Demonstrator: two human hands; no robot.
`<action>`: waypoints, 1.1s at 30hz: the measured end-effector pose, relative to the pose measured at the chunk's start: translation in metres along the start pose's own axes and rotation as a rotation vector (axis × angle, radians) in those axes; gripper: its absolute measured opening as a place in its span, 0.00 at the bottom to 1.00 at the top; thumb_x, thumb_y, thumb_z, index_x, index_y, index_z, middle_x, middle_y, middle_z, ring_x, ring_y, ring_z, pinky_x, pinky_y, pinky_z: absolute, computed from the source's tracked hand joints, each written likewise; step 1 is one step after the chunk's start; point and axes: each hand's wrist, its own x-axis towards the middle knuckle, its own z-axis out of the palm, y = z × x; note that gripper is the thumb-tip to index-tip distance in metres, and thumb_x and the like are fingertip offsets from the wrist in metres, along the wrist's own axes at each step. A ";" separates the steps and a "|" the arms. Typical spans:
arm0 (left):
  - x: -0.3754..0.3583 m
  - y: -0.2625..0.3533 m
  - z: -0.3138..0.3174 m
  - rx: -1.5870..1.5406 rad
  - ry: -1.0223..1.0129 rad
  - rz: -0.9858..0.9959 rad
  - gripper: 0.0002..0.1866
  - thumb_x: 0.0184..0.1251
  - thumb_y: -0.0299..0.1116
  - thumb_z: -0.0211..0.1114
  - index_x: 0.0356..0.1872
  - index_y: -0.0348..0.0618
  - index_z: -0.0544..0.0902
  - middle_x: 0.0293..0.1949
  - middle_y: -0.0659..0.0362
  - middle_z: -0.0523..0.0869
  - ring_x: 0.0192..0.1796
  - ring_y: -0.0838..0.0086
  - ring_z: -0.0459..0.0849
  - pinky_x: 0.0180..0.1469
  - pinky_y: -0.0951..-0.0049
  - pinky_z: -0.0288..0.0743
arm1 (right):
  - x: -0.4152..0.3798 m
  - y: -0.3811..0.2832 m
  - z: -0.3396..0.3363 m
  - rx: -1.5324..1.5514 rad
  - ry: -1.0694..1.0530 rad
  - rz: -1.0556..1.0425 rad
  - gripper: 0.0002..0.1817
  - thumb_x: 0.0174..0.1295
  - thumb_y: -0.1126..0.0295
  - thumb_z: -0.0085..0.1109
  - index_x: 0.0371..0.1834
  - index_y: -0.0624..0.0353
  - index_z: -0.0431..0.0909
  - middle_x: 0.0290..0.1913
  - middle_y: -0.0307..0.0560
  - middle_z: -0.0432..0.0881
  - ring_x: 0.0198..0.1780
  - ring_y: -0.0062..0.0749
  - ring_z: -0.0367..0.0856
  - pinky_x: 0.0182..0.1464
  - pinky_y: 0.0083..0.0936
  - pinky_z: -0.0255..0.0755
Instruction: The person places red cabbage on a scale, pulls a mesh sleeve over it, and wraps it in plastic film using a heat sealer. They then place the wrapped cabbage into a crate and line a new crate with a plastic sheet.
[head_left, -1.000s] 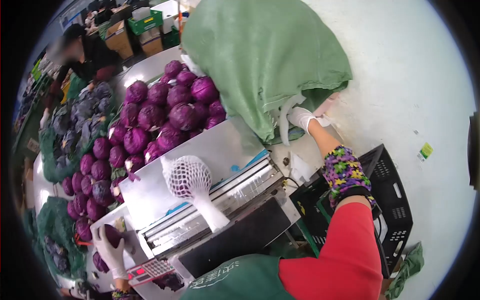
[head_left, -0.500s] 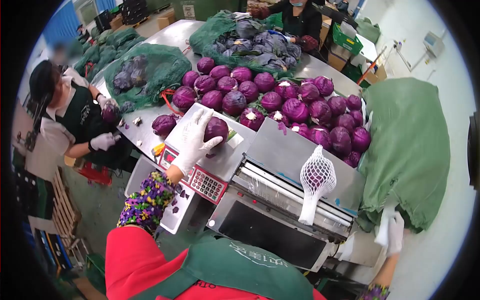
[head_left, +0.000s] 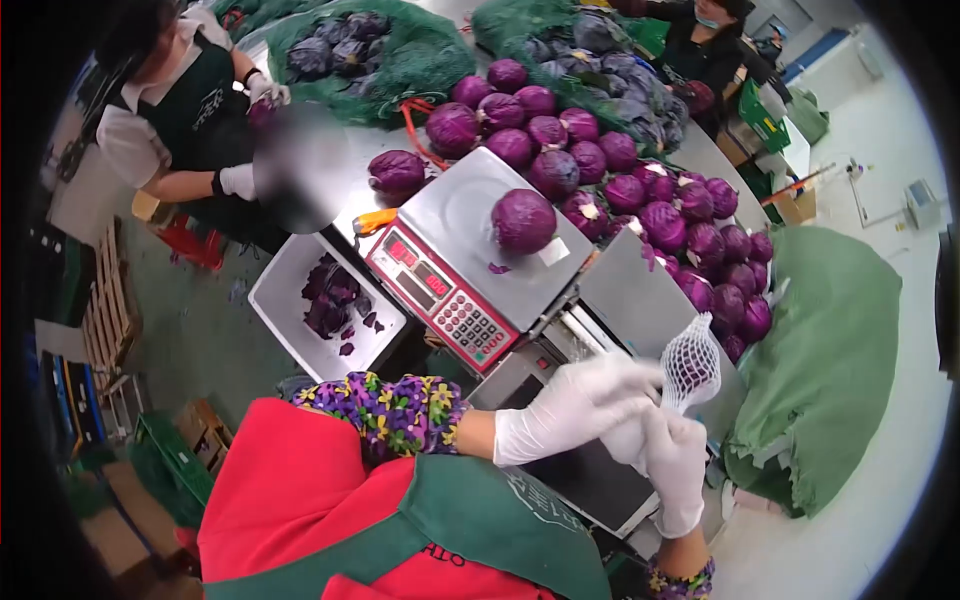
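My left hand point(head_left: 575, 408), in a white glove, is closed with its fingertips together at the bunched white foam net point(head_left: 626, 438). My right hand point(head_left: 677, 465), also gloved, grips the same net from the right; the net's far end is hidden by the fingers. Just beyond them, a netted cabbage point(head_left: 691, 362) in a white foam sleeve lies on the wrapping machine point(head_left: 625, 300). One bare red cabbage point(head_left: 523, 221) rests on the scale point(head_left: 470, 190), untouched, and red digits glow on its display.
Many red cabbages point(head_left: 662, 226) are heaped behind the scale. A white bin point(head_left: 275, 285) with purple leaf scraps stands at left. Green mesh sacks point(head_left: 420, 60) lie at the back, a green bag point(head_left: 825, 360) at right. A co-worker point(head_left: 190, 120) handles a cabbage at left.
My left hand has let go of the cabbage on the scale and moved right to meet my right hand. My right hand has brought the white net in from the far right. The view has shifted.
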 end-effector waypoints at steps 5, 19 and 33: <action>0.003 -0.023 -0.057 -0.451 0.261 -0.372 0.16 0.69 0.28 0.63 0.55 0.38 0.75 0.47 0.58 0.82 0.49 0.77 0.81 0.56 0.73 0.75 | 0.034 -0.029 0.022 0.477 -0.301 0.089 0.17 0.72 0.62 0.53 0.33 0.65 0.80 0.14 0.36 0.76 0.13 0.16 0.68 0.18 0.14 0.59; 0.011 -0.051 -0.116 -0.043 0.534 -0.001 0.04 0.69 0.25 0.60 0.40 0.38 0.81 0.40 0.55 0.84 0.44 0.72 0.82 0.52 0.72 0.76 | 0.099 -0.036 0.180 0.810 0.270 -0.121 0.09 0.72 0.69 0.54 0.45 0.65 0.76 0.47 0.44 0.76 0.48 0.21 0.75 0.53 0.22 0.70; 0.074 -0.163 -0.222 -0.497 0.336 -0.906 0.27 0.74 0.54 0.53 0.56 0.38 0.73 0.48 0.52 0.84 0.39 0.68 0.87 0.40 0.67 0.83 | 0.270 -0.036 0.116 -0.222 0.226 -0.153 0.13 0.61 0.59 0.57 0.39 0.57 0.81 0.40 0.60 0.84 0.45 0.50 0.84 0.48 0.42 0.75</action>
